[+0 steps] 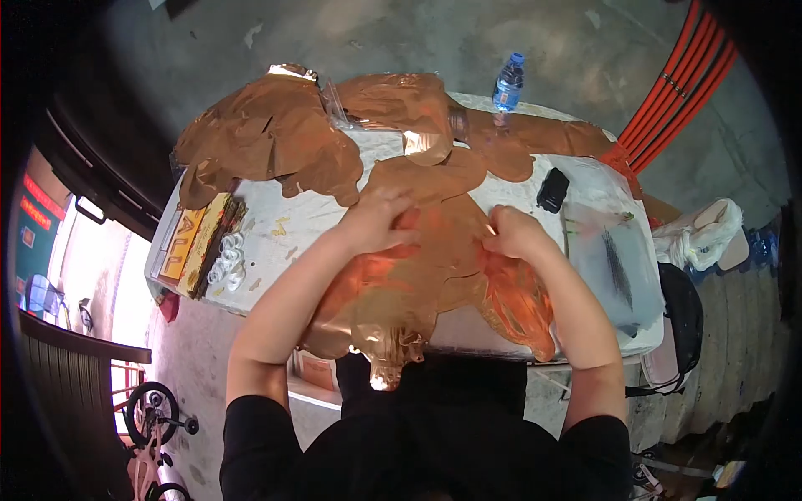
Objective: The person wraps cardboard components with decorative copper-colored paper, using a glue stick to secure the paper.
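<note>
A flat, copper-coloured foil balloon point(451, 230) lies spread over the near middle of the table, its crumpled lower end hanging over the front edge. My left hand point(380, 221) rests on its left part, fingers stretched out over the foil. At the balloon's right side, my right hand point(511, 232) has its fingers closed on the foil edge. Below that hand a creased, shiny flap point(518, 305) hangs down. More flat copper foil balloons lie behind: a stack point(267, 134) at the left, a folded bundle point(388, 100) in the middle, and a long piece point(543, 134) at the right.
White ribbon rolls point(227, 260) sit at the left beside a yellow printed pack point(200, 242). A water bottle point(508, 83) stands at the back edge. A black object point(552, 190) and a clear plastic sheet point(614, 267) are at the right. Orange pipes point(681, 83) rise behind.
</note>
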The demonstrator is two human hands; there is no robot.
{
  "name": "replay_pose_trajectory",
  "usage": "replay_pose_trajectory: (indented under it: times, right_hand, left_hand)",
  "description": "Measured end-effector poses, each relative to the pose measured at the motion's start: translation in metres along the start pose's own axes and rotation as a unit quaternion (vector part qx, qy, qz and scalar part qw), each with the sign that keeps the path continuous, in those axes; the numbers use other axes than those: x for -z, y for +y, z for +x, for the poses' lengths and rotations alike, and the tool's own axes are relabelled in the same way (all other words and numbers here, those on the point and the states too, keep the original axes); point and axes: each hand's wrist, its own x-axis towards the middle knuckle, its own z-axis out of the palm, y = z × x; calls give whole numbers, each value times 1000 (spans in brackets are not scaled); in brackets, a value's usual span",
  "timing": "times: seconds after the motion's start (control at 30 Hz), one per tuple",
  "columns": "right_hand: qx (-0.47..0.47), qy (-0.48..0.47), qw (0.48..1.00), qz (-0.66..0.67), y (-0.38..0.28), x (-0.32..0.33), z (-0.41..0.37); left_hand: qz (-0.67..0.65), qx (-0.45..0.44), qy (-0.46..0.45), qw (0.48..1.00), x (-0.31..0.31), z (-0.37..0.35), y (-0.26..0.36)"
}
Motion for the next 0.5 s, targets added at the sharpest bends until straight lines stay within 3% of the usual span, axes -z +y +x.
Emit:
replay_pose_trajectory:
  times: [0.23,0.5]
  right_hand:
    - [24,2,997,77,-4,5,-1]
    - [143,65,972,177,-41,5,10]
  left_hand:
    - [6,18,-15,1000,-30,-3,19]
    - [33,7,-2,999,-40,0,11]
